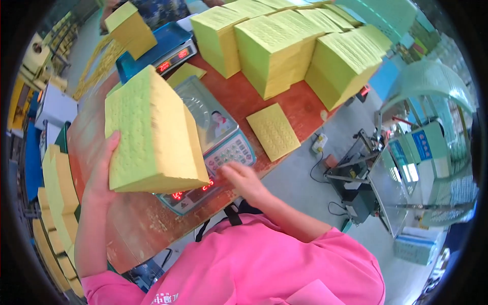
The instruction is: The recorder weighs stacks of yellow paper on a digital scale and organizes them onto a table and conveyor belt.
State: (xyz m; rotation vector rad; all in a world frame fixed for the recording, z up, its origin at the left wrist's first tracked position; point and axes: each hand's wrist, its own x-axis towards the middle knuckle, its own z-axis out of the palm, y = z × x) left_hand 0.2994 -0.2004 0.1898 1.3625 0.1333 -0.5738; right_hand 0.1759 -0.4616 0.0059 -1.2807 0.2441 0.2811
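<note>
A tall stack of rough yellow paper sheets [152,134] is tilted over the near scale. My left hand [108,165] is closed on its left side, thumb on the outer face; its other fingers are hidden behind or under the stack. Just off the stack's lower right corner is my right hand [241,180], over the scale's keypad, its fingers loosely bent and apart with nothing visible in them. The near digital scale [218,124] has a clear-covered pan and a lit red display, partly covered by the stack. A flat yellow pad [273,132] lies right of it.
Several tall yellow paper stacks [277,48] stand along the table's far side. A second scale [178,55] with a blue pan bears another yellow block [131,30]; a person [152,10] is behind it. The red table [137,234] ends near my body. Machinery [356,162] stands at right.
</note>
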